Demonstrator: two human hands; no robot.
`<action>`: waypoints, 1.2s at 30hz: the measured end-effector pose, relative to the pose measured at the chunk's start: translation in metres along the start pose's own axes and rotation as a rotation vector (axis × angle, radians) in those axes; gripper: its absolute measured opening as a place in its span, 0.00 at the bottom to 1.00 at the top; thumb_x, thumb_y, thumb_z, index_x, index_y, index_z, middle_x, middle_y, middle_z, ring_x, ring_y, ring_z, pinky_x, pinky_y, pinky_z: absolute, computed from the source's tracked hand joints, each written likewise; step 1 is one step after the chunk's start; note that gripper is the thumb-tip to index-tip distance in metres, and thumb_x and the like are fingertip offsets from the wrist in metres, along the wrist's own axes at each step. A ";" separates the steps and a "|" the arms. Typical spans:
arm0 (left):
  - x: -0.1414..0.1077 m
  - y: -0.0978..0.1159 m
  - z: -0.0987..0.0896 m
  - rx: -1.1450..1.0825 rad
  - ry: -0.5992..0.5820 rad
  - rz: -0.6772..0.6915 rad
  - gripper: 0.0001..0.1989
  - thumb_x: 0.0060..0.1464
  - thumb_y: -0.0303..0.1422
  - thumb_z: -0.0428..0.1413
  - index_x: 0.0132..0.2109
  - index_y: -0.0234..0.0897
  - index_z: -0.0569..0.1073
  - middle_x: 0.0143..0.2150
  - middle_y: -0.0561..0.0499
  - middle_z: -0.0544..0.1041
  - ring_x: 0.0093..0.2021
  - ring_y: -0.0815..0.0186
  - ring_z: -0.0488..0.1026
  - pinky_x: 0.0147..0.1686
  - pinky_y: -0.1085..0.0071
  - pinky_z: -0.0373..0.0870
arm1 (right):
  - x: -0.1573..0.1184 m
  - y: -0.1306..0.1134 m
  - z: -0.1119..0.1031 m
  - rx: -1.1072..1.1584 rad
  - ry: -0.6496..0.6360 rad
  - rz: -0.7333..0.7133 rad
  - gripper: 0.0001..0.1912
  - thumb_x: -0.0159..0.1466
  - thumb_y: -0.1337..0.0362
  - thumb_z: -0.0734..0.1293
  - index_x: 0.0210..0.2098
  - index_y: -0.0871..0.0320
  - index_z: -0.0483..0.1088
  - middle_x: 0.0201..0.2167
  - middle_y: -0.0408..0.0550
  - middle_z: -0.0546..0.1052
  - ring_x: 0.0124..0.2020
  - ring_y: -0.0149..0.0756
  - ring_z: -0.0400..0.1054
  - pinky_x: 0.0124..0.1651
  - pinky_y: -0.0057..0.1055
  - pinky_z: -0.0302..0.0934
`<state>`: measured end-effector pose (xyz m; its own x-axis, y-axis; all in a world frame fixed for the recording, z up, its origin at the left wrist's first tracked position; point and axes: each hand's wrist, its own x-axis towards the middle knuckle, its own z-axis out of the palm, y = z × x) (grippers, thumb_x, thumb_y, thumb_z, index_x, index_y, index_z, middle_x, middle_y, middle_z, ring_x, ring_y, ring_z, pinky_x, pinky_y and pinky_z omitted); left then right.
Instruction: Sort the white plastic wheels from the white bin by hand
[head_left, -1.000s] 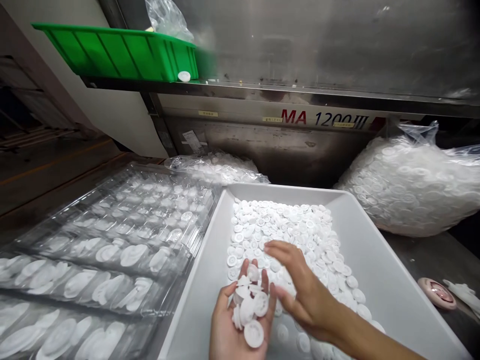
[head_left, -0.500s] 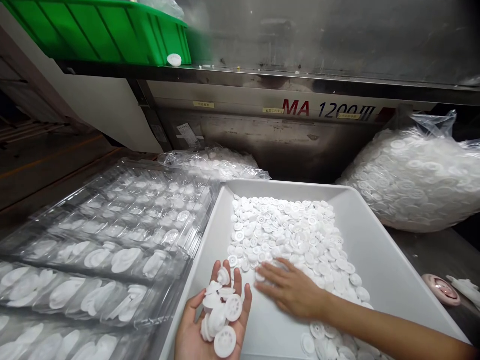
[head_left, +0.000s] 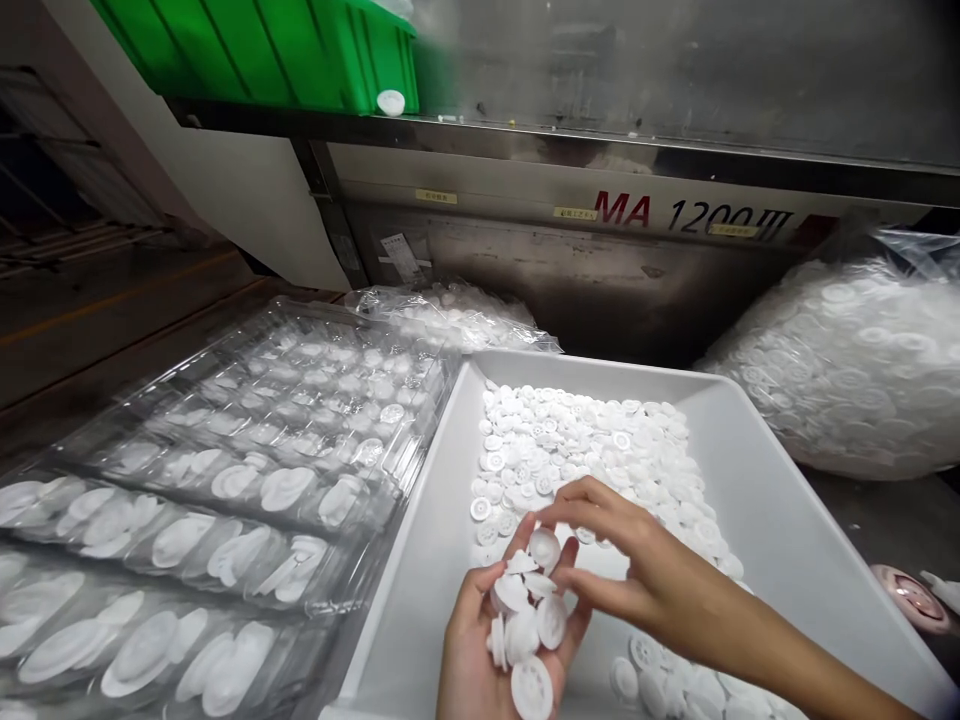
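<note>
My left hand (head_left: 466, 640) is palm up and cupped round several small white plastic discs (head_left: 523, 635), some flat with ribbed faces, others domed. My right hand (head_left: 645, 560) hovers at the fingertips of the left, its thumb and fingers curved and apart, with nothing visible between them. Its thumb is close to the held discs; whether it touches one I cannot tell. Both hands are over a grey tray (head_left: 427, 560). A spread of loose white discs (head_left: 570, 440) covers its far part, and more discs (head_left: 675, 680) lie below my right forearm.
Clear plastic blister trays (head_left: 300, 520) with white discs in their pockets stand to the left. Clear bags of discs lie at the back (head_left: 465, 318) and on the right (head_left: 847, 370). A green bin (head_left: 262, 55) and a lone disc (head_left: 391, 102) sit on the machine ledge.
My right hand has lifted off the tray floor and come to the left hand's fingertips. The left hand, with its discs, has moved right. The view has shifted slightly.
</note>
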<state>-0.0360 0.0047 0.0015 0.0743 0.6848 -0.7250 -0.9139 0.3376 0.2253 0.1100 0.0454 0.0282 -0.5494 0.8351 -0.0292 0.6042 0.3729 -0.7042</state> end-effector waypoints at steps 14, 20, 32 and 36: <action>-0.009 0.007 0.020 0.022 0.058 -0.195 0.23 0.53 0.25 0.47 0.57 0.31 0.61 0.34 0.46 0.80 0.33 0.62 0.77 0.48 0.53 0.67 | -0.003 0.012 0.010 -0.019 0.078 -0.192 0.11 0.63 0.74 0.59 0.41 0.55 0.67 0.40 0.46 0.62 0.35 0.27 0.62 0.35 0.26 0.60; -0.009 0.010 0.025 -0.008 0.095 -0.191 0.24 0.51 0.24 0.50 0.56 0.28 0.62 0.32 0.44 0.80 0.34 0.60 0.77 0.41 0.59 0.72 | -0.004 0.024 0.012 -0.066 0.101 -0.280 0.14 0.65 0.73 0.58 0.46 0.53 0.67 0.43 0.49 0.65 0.40 0.34 0.60 0.37 0.33 0.59; -0.009 0.010 0.026 0.054 0.115 -0.213 0.24 0.52 0.25 0.50 0.57 0.25 0.61 0.37 0.39 0.80 0.44 0.54 0.75 0.47 0.56 0.70 | -0.005 0.023 0.016 0.215 0.106 0.018 0.26 0.61 0.67 0.66 0.54 0.43 0.54 0.46 0.40 0.69 0.48 0.33 0.63 0.50 0.34 0.59; -0.009 0.008 0.025 0.120 0.150 -0.160 0.24 0.52 0.25 0.50 0.56 0.21 0.62 0.40 0.33 0.79 0.48 0.50 0.72 0.46 0.54 0.70 | -0.004 0.028 0.018 0.312 0.103 0.093 0.32 0.60 0.67 0.67 0.56 0.42 0.48 0.46 0.41 0.69 0.49 0.35 0.62 0.53 0.39 0.56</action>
<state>-0.0338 0.0175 0.0267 0.1457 0.5157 -0.8443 -0.8405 0.5147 0.1693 0.1191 0.0453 -0.0042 -0.4296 0.9020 -0.0432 0.4345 0.1645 -0.8855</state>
